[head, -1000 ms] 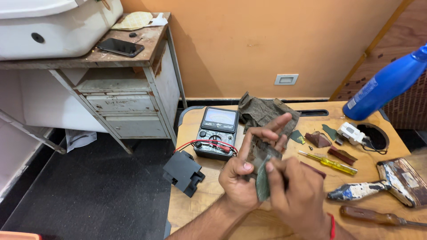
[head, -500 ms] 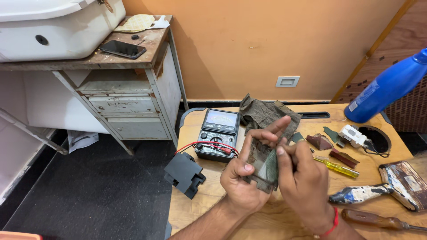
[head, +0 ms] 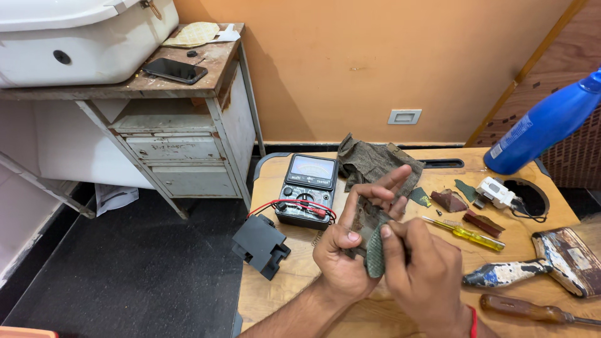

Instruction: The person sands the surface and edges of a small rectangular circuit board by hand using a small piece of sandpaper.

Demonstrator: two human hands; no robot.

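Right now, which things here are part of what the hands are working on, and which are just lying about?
In hand:
left hand
right hand
small green board
grey cloth

Lying about:
multimeter
yellow screwdriver
blue bottle
black block
phone

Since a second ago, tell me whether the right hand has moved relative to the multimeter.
Yes. The right hand has slid left, closer to the multimeter, its fingers now closed over the green piece.

Left hand (head: 347,250) and right hand (head: 426,275) pinch a small green board (head: 374,253) over wooden table (head: 282,294); multimeter (head: 308,189), grey cloth (head: 369,163), yellow screwdriver (head: 466,233) nearby
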